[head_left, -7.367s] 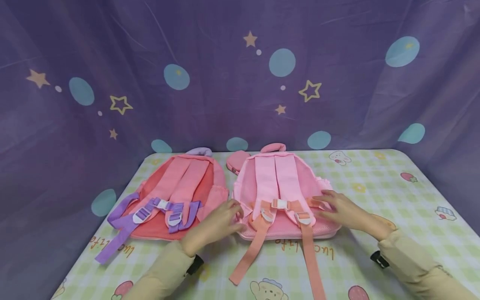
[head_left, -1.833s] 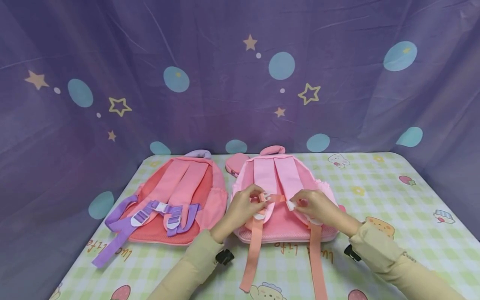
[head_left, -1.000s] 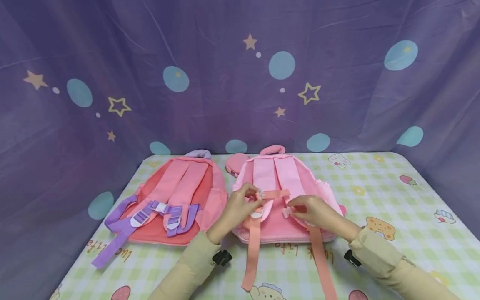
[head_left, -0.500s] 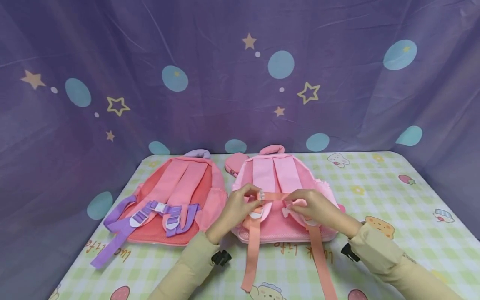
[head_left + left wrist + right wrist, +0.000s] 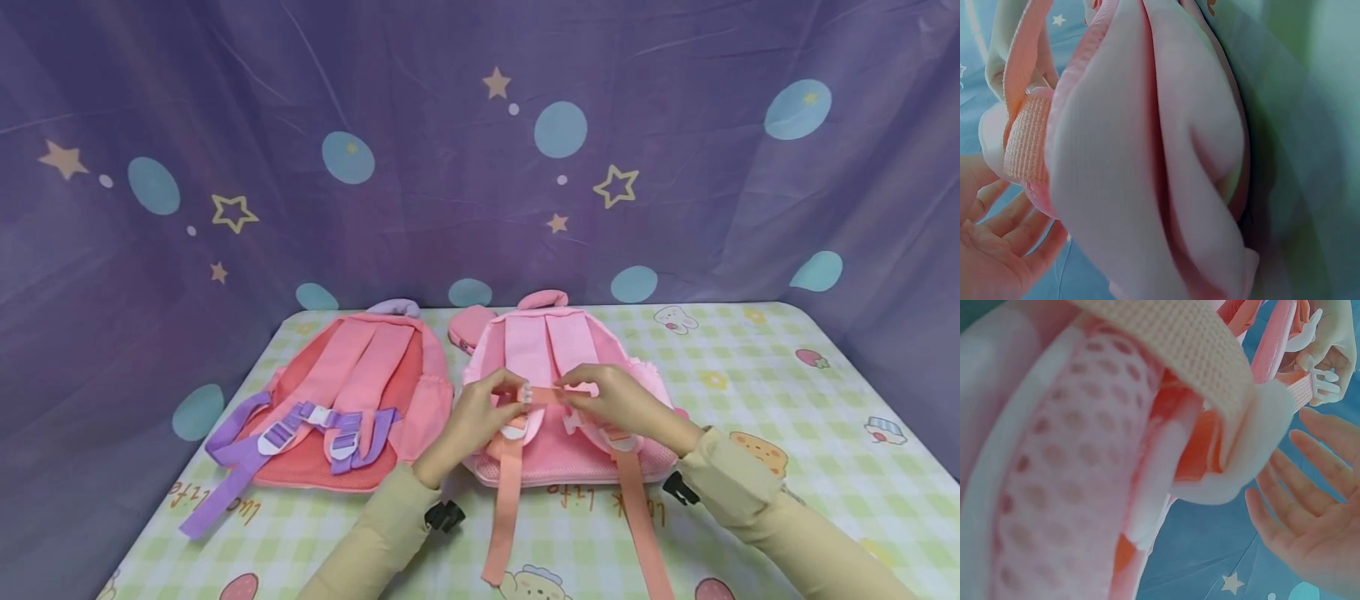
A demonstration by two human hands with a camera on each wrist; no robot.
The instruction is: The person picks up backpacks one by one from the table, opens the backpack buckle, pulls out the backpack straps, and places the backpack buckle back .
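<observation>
A pink backpack (image 5: pixel 542 465) lies back side up, its chest buckle apart. My left hand (image 5: pixel 471 423) pinches the white pronged buckle half (image 5: pixel 526 393), whose prongs show in the right wrist view. From it a short orange strap (image 5: pixel 546 396) runs rightward. Thumb and index finger of my right hand (image 5: pixel 618 398) hold that strap near its loose end; the other fingers spread loosely in the right wrist view. Just below, the other white buckle half (image 5: pixel 572 423) hangs from the right shoulder strap. In the left wrist view, the bag's side blocks most of the work.
To the left lies a coral backpack (image 5: pixel 322 471) with purple straps, its chest buckle fastened. A small pink pouch (image 5: pixel 471 325) sits between the bags at the back. Two long orange straps (image 5: pixel 504 517) trail toward the front of the checked tablecloth (image 5: pixel 750 383).
The fastened chest buckle has come apart. My right hand has let go of its buckle half, taken the orange strap's loose end and slid left along it. The left hand has barely moved lately.
</observation>
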